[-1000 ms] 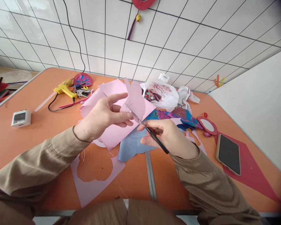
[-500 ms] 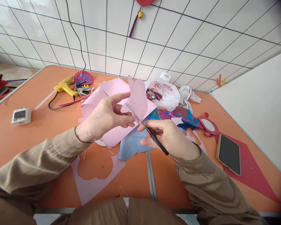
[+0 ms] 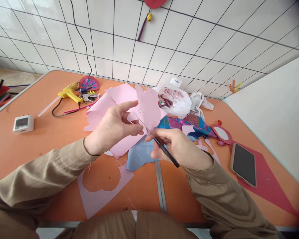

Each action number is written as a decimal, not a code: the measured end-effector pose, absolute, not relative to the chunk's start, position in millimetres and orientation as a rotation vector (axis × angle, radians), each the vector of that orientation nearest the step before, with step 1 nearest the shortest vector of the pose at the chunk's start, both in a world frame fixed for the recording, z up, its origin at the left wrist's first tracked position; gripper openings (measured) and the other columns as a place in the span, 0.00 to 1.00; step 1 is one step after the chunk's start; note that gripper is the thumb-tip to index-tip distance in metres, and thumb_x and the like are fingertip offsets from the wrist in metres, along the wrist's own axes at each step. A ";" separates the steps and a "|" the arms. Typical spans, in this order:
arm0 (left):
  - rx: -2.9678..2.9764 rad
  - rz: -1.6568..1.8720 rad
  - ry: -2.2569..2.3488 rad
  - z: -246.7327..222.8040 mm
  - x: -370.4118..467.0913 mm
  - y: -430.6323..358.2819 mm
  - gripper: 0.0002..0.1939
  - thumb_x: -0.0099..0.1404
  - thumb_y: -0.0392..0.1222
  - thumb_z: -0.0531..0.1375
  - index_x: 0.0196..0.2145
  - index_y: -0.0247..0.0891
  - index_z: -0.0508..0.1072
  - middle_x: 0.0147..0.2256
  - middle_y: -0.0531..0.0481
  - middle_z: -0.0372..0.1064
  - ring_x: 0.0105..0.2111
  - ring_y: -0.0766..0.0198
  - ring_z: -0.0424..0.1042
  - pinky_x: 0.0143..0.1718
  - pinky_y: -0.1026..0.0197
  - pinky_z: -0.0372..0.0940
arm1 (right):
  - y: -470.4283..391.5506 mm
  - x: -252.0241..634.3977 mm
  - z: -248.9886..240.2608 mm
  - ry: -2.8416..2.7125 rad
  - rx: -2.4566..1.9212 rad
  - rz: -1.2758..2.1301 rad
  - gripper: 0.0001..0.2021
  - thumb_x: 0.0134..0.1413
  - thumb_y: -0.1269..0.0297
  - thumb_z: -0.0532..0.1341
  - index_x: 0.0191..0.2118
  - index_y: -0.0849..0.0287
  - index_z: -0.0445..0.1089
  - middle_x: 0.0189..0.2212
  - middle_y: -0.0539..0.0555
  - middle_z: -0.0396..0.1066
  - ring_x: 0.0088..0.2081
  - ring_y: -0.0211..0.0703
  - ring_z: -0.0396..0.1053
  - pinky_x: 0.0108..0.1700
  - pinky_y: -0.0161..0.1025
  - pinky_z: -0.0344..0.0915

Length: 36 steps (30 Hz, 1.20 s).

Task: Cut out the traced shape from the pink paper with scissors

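Between thumb and fingers, my left hand [image 3: 117, 122] pinches a pink paper cutout [image 3: 149, 106] with a wavy outline and pencil lines drawn on it. My right hand [image 3: 176, 146] is closed round the black handles of a pair of scissors [image 3: 161, 146]. The scissor blades lie along the lower left edge of the cutout, close to my left fingertips. Beneath my hands, larger pink sheets [image 3: 102, 106] and a piece of light blue fabric or paper [image 3: 141, 154] rest on the table. A pink offcut [image 3: 99, 199] with a rounded gap lies nearer to me.
On the orange table [image 3: 52, 132] at left are a yellow glue gun [image 3: 71, 92], keys [image 3: 88, 96] and a white charger [image 3: 23, 123]. A plastic bag [image 3: 176, 99], patterned cloth [image 3: 196, 124], round mirror [image 3: 221, 132] and phone [image 3: 243, 164] are at right. A tiled wall [image 3: 129, 43] stands behind.
The pink cutout has tilted and dropped slightly, now facing me more. My left hand has shifted a little to the right; the scissors remain at the cutout's lower edge.
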State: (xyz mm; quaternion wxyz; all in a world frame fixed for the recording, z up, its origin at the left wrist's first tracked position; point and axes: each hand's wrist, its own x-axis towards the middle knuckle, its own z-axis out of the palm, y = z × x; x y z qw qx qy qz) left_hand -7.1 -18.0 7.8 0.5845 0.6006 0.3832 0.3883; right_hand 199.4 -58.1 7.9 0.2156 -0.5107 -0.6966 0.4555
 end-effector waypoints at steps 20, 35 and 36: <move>1.227 0.903 0.914 15.1 -3.1 -21.1 0.31 0.54 0.30 0.68 0.56 0.28 0.69 0.25 0.52 0.76 0.28 0.62 0.78 0.31 0.61 0.74 | -56.0 197.8 5.8 -1.710 -1.297 1.517 0.25 0.39 0.46 0.75 0.34 0.64 0.73 0.22 0.45 0.59 0.24 0.33 0.54 0.26 0.34 0.55; 1.267 0.905 0.823 11.4 -5.4 -19.4 0.13 0.54 0.32 0.69 0.34 0.36 0.68 0.21 0.56 0.71 0.28 0.63 0.78 0.30 0.64 0.73 | -54.9 199.2 5.2 -1.757 -1.278 1.497 0.27 0.39 0.42 0.74 0.33 0.63 0.72 0.21 0.44 0.57 0.23 0.32 0.53 0.26 0.34 0.55; 1.267 0.905 0.820 10.7 -5.7 -19.4 0.13 0.54 0.32 0.69 0.34 0.36 0.68 0.20 0.56 0.71 0.28 0.62 0.78 0.30 0.64 0.73 | -54.6 199.7 4.5 -1.764 -1.276 1.494 0.27 0.39 0.42 0.74 0.33 0.63 0.71 0.21 0.45 0.57 0.23 0.32 0.53 0.26 0.34 0.55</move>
